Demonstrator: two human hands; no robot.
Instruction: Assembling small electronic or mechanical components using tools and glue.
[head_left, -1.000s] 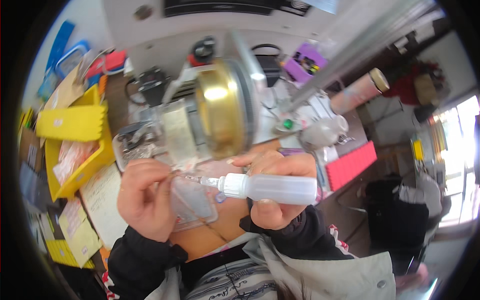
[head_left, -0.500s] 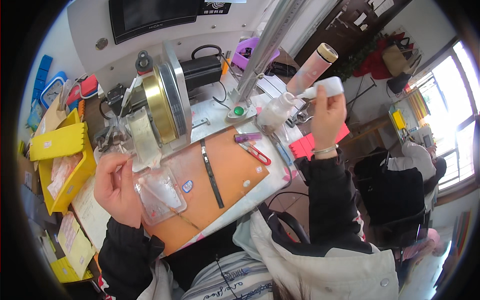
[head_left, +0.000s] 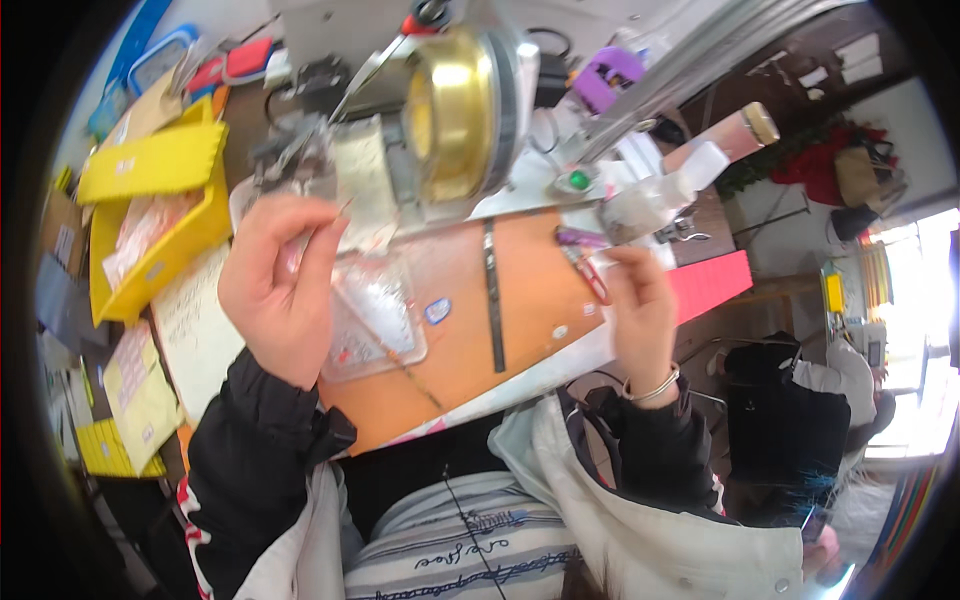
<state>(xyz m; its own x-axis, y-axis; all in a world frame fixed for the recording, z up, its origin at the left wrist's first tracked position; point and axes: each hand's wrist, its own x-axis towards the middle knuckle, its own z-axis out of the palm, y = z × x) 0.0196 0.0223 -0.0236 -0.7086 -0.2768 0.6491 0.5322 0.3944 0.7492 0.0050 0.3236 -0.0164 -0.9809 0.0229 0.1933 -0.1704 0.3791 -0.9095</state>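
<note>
My left hand [head_left: 285, 285] is raised with thumb and forefinger pinched together. A tiny thin piece shows at its fingertips, too small to name. Below and beside it lies a clear shallow plastic tray [head_left: 405, 362], with a thin stick [head_left: 385, 345] resting across it. My right hand [head_left: 642, 325] is slightly blurred, its fingers loosely curled and apart, with nothing visible in them. Close to those fingers lie a red-handled cutter [head_left: 588, 275] and a purple tube [head_left: 582, 238]. Behind stands a translucent bottle [head_left: 640, 208], with a white cap-like piece [head_left: 707, 165] at its mouth.
A machine with a gold ring [head_left: 455, 110] stands at the back. Yellow bins [head_left: 205, 235] are on the left. A black pen-like stick [head_left: 494, 300] lies on the orange board [head_left: 545, 300]. A pink tumbler [head_left: 715, 145] stands behind the bottle. Another person [head_left: 845, 385] sits far right.
My right hand has let go of the white piece, now at the bottle's mouth, and come down toward me. My left hand keeps its pinch, higher over the tray. The whole view has shifted.
</note>
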